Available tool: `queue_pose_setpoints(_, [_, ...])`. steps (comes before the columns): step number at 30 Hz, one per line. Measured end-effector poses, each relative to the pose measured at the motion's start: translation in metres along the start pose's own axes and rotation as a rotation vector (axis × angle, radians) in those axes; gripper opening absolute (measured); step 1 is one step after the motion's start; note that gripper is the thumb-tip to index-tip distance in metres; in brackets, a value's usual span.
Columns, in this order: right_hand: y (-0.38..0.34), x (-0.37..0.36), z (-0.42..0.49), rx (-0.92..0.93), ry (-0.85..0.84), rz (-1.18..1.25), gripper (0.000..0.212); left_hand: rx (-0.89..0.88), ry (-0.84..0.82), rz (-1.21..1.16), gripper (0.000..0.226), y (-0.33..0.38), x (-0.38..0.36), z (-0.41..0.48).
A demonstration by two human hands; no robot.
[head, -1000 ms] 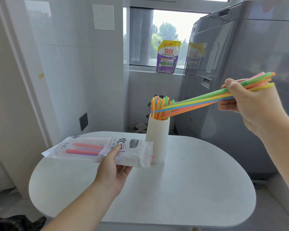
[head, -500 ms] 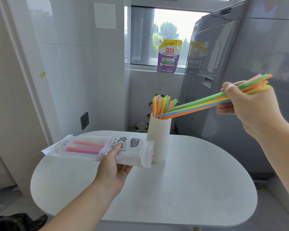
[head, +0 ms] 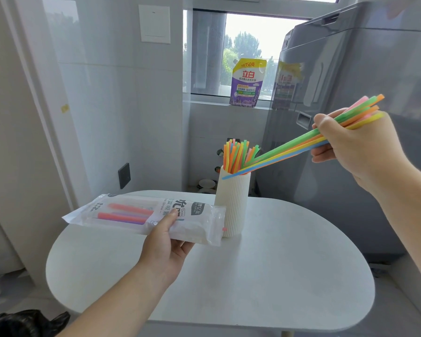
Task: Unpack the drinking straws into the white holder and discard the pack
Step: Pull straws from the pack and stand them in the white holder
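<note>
Several straws [head: 289, 150] are pinched in the right grip [head: 357, 147], low tips at the rim of the holder [head: 232, 203], down-left of that grip; raising them steeper before release should seat them. The left grip [head: 165, 244] clasps the pack [head: 131, 212].

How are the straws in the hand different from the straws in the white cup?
The held bunch slants, its low ends at the white holder's rim; the holder's straws stand nearly upright. The right hand grips the held bunch; no hand touches the holder's straws. The held bunch shows most of its length; the holder's straws show only their tops. Both have bright green, orange and yellow straws.
</note>
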State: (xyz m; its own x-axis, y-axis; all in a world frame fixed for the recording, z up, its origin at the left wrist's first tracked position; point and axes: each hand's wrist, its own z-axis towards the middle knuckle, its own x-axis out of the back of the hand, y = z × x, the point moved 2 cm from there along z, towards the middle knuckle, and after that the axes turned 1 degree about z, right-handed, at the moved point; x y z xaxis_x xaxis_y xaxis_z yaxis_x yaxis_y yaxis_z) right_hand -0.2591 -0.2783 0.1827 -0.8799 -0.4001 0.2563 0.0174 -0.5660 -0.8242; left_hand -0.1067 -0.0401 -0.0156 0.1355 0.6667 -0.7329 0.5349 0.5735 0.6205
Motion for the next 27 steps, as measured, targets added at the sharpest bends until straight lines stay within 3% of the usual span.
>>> queue_pose_setpoints(15, [-0.033,-0.027,0.024,0.081,-0.204,-0.202,0.023,0.021,-0.007,0.018,0.026,0.001,0.000,0.000])
queue_pose_setpoints(27, [-0.034,-0.061,0.052,-0.019,-0.325,-0.250,0.018,0.028,-0.006,0.015,0.031,0.000,0.001,0.001])
